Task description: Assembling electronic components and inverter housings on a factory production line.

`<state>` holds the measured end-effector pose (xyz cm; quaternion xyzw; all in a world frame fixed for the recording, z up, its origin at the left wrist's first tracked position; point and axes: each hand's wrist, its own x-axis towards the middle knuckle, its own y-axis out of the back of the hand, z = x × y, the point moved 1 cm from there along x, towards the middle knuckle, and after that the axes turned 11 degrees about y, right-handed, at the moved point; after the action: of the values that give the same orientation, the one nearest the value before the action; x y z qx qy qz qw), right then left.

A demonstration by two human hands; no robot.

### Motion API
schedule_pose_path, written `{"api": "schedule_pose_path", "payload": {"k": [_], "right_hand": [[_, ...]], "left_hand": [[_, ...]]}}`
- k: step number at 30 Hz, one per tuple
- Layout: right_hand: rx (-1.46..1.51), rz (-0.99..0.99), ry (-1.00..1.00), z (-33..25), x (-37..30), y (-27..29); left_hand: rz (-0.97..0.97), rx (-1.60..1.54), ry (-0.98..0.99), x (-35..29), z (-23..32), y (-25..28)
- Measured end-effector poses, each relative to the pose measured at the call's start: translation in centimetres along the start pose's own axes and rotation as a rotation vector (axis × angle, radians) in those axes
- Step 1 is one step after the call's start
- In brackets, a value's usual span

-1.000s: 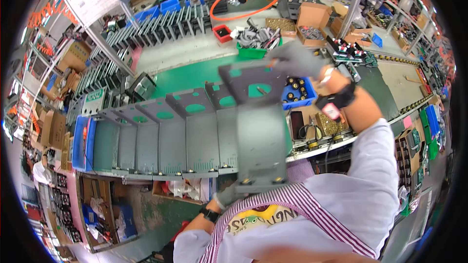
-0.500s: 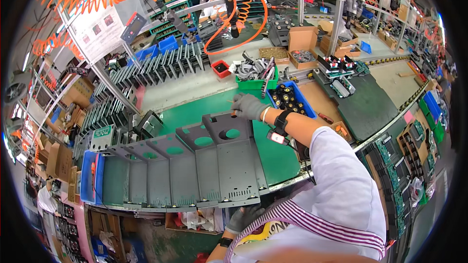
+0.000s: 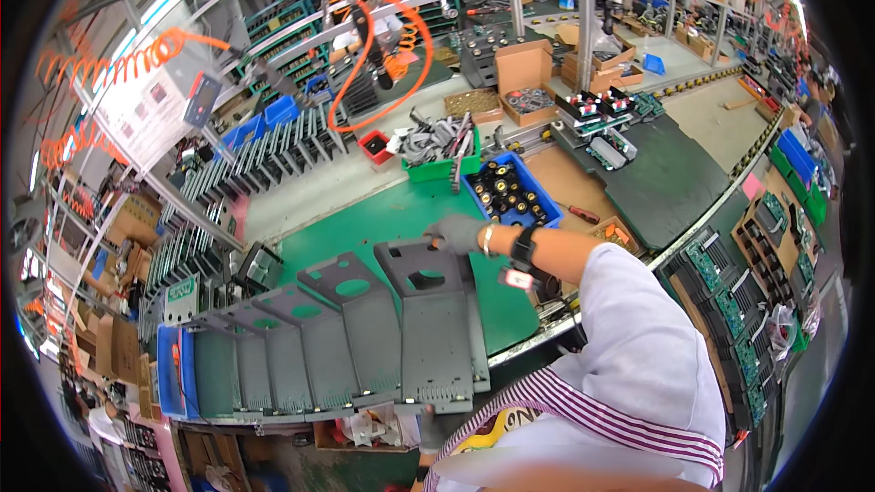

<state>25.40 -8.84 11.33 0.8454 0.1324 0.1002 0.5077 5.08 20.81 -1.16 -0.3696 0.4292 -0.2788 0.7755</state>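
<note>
My right hand, in a grey glove with a wrist strap and a watch, grips the far top edge of a grey metal bracket plate. The plate has a round hole and lies flat on the green mat. It is the rightmost of a row of several like plates that overlap to the left. My left hand, also gloved in grey, shows just below the plate's near edge. My striped apron mostly hides it, so its grip is unclear.
A blue bin of black round parts stands just beyond my right hand, with a green bin of grey parts and a small red bin behind it. A red-handled screwdriver lies to the right. Orange coiled hoses hang above.
One second ago I held the plate up in the air with both hands. It now lies on the mat at the right end of the row, with my right hand on its far edge.
</note>
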Motion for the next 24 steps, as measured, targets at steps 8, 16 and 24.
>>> {"api": "schedule_pose_path", "payload": {"k": [8,16,24], "right_hand": [[0.078,0.13,-0.286,11.5,-20.7,10.8],[0.117,0.441,-0.723,26.6,-44.3,22.6],[0.052,0.658,-0.973,39.6,-58.2,27.3]], "left_hand": [[-0.011,0.151,0.318,8.2,-3.0,-11.2],[-0.359,0.39,0.458,29.4,-11.2,-29.2],[-0.44,0.357,0.706,49.2,-22.1,-36.6]]}}
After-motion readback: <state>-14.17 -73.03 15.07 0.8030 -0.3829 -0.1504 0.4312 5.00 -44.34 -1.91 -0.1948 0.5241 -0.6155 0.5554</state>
